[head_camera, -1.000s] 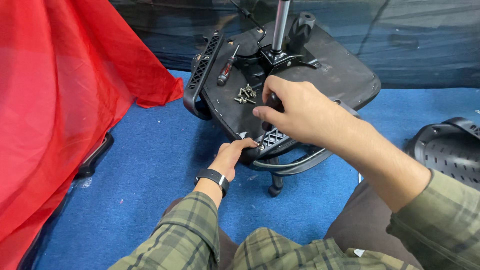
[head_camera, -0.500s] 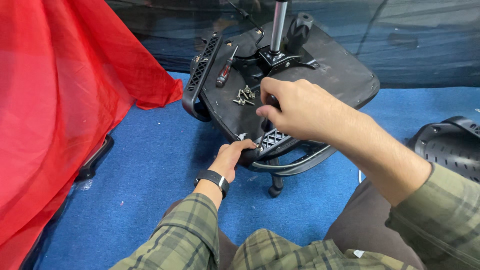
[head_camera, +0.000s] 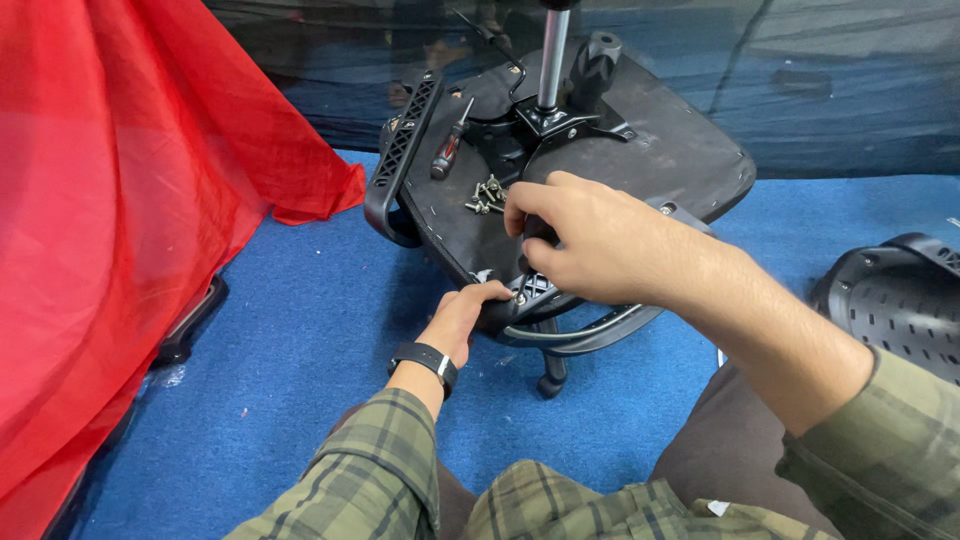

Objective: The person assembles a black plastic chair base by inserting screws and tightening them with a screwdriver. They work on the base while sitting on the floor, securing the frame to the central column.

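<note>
Blue carpet (head_camera: 300,330) covers the floor, with a red cloth (head_camera: 130,200) draped at the left. On it lies an upturned black chair seat (head_camera: 660,150). The right hand (head_camera: 590,240) rests on the seat's near edge, fingers curled around a small dark part. The left hand (head_camera: 465,315) grips the seat's lower rim from beneath, fingers closed. Loose screws (head_camera: 487,195) and a screwdriver (head_camera: 448,150) lie on the seat.

Green plaid sleeves (head_camera: 370,470), black wristwatch (head_camera: 425,360)

One upturned chair seat (head_camera: 660,150), one screwdriver (head_camera: 447,150), one pile of screws (head_camera: 487,195), two hands, one red cloth (head_camera: 130,200)
</note>
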